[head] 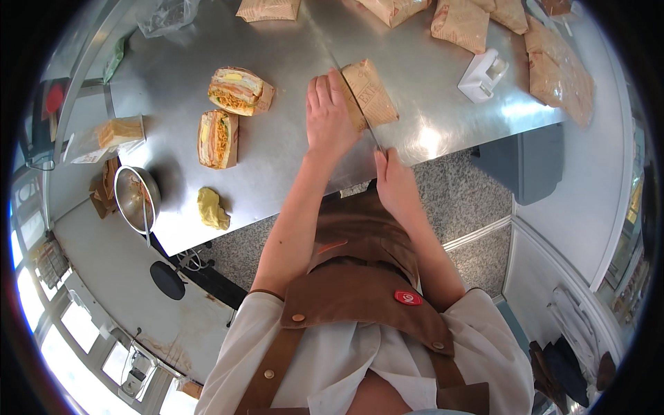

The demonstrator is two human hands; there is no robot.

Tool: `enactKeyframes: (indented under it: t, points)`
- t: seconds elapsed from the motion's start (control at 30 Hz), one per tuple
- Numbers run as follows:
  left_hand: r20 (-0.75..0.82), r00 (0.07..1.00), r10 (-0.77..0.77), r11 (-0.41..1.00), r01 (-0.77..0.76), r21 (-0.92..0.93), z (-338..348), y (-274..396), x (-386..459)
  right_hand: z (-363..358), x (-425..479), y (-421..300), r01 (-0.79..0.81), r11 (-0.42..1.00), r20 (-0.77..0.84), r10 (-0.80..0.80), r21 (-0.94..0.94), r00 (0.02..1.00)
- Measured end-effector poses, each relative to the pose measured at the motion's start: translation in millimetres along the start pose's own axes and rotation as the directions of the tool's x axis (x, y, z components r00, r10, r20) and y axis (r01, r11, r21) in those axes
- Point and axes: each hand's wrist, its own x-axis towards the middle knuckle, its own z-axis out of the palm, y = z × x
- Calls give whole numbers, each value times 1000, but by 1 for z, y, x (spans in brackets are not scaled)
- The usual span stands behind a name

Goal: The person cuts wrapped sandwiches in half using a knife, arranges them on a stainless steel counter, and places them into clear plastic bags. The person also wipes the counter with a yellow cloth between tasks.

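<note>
My left hand [329, 111] lies flat with its fingers together on the left part of a paper-wrapped package [374, 96], pressing it on the steel table. In my right hand [394, 174] is the handle of a long thin knife [358, 101], whose blade runs across the package beside my left fingers. How deep the blade sits cannot be told. Left of my hands stand two halves of a filled sandwich in paper, one sandwich half [241, 92] touching the other sandwich half [218, 139], their cut faces showing layers of filling.
A yellow crumpled cloth [212, 208] and a metal bowl [137, 199] with a utensil lie near the left edge. Sliced bread [120, 132] in a bag is beyond. A white tape dispenser [482, 76] stands right, below several wrapped packages [459, 26]. A grey bin [534, 166] is beside the table.
</note>
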Motion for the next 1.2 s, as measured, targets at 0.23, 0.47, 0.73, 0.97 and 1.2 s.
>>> enactKeyframes:
  t: [0.23, 0.47, 0.73, 0.97, 1.2]
  points:
    - [22, 1000, 8, 1000, -9, 20, 3, -1, -1, 11, 11, 3, 15, 1000, -12, -15, 6, 1000]
    - [-6, 1000, 3, 1000, -3, -30, 4, -3, 0, 19, -6, 19, -9, 999, -28, 10, 47, 1000]
    - [-20, 1000, 23, 999, -23, -25, 8, -5, 2, 26, 29, 11, 7, 999, -14, -6, 34, 1000]
    - [-16, 1000, 3, 999, -4, -49, 8, -9, -4, 21, -31, 34, -65, 998, 4, 65, 7, 998]
    - [5, 1000, 16, 998, -16, -60, 4, -5, 1, 28, -8, 24, -55, 998, -26, 54, -37, 998]
